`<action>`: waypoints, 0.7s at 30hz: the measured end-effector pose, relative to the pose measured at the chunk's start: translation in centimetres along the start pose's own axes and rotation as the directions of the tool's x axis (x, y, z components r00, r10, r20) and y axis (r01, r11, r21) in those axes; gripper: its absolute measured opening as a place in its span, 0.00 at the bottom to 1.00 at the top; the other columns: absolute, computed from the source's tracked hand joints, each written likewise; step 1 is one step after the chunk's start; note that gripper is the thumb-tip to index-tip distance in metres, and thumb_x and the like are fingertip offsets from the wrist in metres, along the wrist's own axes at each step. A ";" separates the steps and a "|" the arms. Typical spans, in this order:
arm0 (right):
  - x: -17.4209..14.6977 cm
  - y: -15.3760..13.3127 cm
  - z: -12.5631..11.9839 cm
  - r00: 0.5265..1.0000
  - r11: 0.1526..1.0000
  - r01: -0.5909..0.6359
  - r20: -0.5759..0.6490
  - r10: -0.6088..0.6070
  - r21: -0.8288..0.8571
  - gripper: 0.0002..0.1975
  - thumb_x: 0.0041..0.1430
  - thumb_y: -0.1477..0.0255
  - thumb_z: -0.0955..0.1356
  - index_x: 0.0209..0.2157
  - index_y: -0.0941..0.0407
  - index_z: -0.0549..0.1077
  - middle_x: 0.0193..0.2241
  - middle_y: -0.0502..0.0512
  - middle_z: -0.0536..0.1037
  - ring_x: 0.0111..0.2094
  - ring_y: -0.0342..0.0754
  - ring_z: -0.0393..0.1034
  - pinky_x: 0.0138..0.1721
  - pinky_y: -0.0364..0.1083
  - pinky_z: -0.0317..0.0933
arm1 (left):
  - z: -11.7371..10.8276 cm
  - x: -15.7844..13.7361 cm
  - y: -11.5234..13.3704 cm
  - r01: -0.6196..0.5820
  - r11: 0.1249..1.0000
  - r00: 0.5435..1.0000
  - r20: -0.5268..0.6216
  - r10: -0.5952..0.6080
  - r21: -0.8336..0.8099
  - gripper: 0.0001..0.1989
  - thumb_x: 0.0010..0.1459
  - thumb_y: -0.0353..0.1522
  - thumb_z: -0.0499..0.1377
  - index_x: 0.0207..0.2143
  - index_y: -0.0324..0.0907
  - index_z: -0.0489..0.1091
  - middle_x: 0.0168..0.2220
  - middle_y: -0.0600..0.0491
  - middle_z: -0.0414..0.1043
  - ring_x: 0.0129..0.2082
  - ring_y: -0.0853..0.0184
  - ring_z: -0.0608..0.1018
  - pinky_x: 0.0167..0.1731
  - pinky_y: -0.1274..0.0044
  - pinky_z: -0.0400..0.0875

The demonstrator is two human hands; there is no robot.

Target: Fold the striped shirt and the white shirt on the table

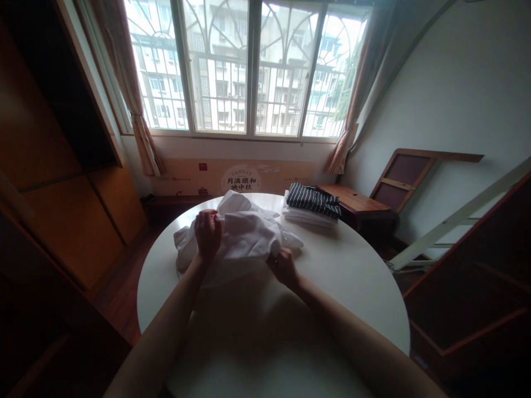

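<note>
A crumpled white garment (249, 235) lies bunched over the far half of a round white table (352, 293); its exact kind cannot be told. At its left side, my left hand (208, 235) has its fingers curled closed on the fabric. My right hand (283, 266) pinches the near right edge of the same garment, lifting part of it off the tabletop. Loose folds spread out to the left of my left hand and behind both hands. The fingertips of both hands are partly hidden by the cloth.
A folded stack with a black-and-white striped garment (314, 200) over white cloth (309, 217) sits at the table's back right. Behind stand a wooden chair (394, 182) and a leaning ladder (456, 218). A printed cardboard panel (274, 172) is under the window. Wooden cabinets (105, 213) are left.
</note>
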State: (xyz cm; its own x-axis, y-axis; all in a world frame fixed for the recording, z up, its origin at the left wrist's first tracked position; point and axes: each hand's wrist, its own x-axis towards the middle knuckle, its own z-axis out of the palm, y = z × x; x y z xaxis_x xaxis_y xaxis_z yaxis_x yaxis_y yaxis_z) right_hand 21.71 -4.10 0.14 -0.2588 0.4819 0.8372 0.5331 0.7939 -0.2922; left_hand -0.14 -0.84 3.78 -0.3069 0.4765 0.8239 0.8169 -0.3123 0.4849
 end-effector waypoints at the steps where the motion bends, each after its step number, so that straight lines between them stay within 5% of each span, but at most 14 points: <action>1: -0.4 -0.4 0.6 0.991 0.997 0.082 0.109 -0.082 0.004 0.16 0.53 0.74 0.60 0.13 0.55 0.55 0.11 0.46 0.58 0.14 0.38 0.47 0.17 0.42 0.44 | 0.0 0.0 0.6 -0.008 0.998 0.995 0.099 0.014 -0.063 0.11 0.57 0.32 0.47 0.36 0.39 0.67 0.35 0.47 0.70 0.36 0.61 0.72 0.40 0.71 0.64; 4: -1.3 -2.1 2.5 0.904 0.969 0.234 0.349 -0.249 0.084 0.11 0.51 0.78 0.61 0.17 0.56 0.62 0.14 0.47 0.63 0.15 0.39 0.49 0.18 0.42 0.46 | 0.1 0.1 1.9 0.063 0.977 0.909 0.415 0.028 -0.205 0.12 0.58 0.37 0.48 0.35 0.43 0.69 0.32 0.50 0.73 0.30 0.64 0.73 0.34 0.73 0.66; 8: -1.7 -3.4 3.4 0.871 0.950 0.259 0.382 -0.307 0.173 0.08 0.51 0.77 0.62 0.20 0.55 0.65 0.18 0.49 0.67 0.17 0.39 0.53 0.20 0.42 0.49 | 0.2 0.0 2.0 0.107 0.933 0.783 0.607 0.133 -0.343 0.12 0.52 0.37 0.56 0.39 0.44 0.70 0.38 0.51 0.74 0.36 0.63 0.74 0.37 0.74 0.67; 12: -1.1 -2.4 1.5 0.949 0.961 0.221 0.189 -0.251 0.166 0.15 0.55 0.71 0.61 0.16 0.55 0.59 0.13 0.46 0.60 0.16 0.39 0.51 0.20 0.42 0.48 | 0.4 -0.4 1.3 0.182 0.900 0.759 0.638 0.127 -0.396 0.13 0.48 0.32 0.57 0.39 0.42 0.70 0.39 0.50 0.73 0.37 0.63 0.74 0.39 0.73 0.68; 15: 0.1 -0.5 -0.2 0.999 0.990 0.040 0.004 -0.041 0.137 0.17 0.60 0.71 0.56 0.18 0.55 0.59 0.17 0.48 0.63 0.19 0.42 0.56 0.23 0.43 0.52 | 0.7 -0.5 1.0 0.265 0.864 0.761 0.643 0.085 -0.428 0.13 0.46 0.29 0.56 0.38 0.41 0.70 0.39 0.50 0.73 0.38 0.64 0.73 0.40 0.73 0.68; 18: 1.1 2.1 -1.2 0.954 0.974 -0.215 -0.198 0.225 0.070 0.09 0.59 0.73 0.57 0.27 0.55 0.64 0.24 0.51 0.68 0.25 0.44 0.61 0.29 0.45 0.58 | 0.9 -0.2 1.1 0.489 0.772 0.705 0.705 -0.076 -0.406 0.09 0.41 0.25 0.57 0.29 0.39 0.72 0.31 0.52 0.74 0.32 0.65 0.73 0.37 0.73 0.68; 21: 1.4 4.8 -1.4 0.921 0.952 -0.305 -0.263 0.287 -0.031 0.11 0.53 0.76 0.60 0.40 0.56 0.64 0.36 0.57 0.70 0.33 0.48 0.65 0.37 0.50 0.62 | 0.6 -0.4 1.3 0.657 0.653 0.655 0.715 -0.245 -0.378 0.03 0.37 0.24 0.59 0.19 0.39 0.70 0.20 0.54 0.70 0.23 0.67 0.70 0.30 0.73 0.68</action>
State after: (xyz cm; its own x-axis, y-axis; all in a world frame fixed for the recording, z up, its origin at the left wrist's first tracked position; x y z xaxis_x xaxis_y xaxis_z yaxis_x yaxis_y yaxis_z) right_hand 25.06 -0.11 0.59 0.1269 0.5741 0.8089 0.6111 0.5971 -0.5196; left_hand 1.35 -0.99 3.88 -0.0519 0.9761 0.2109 0.1470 -0.2014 0.9684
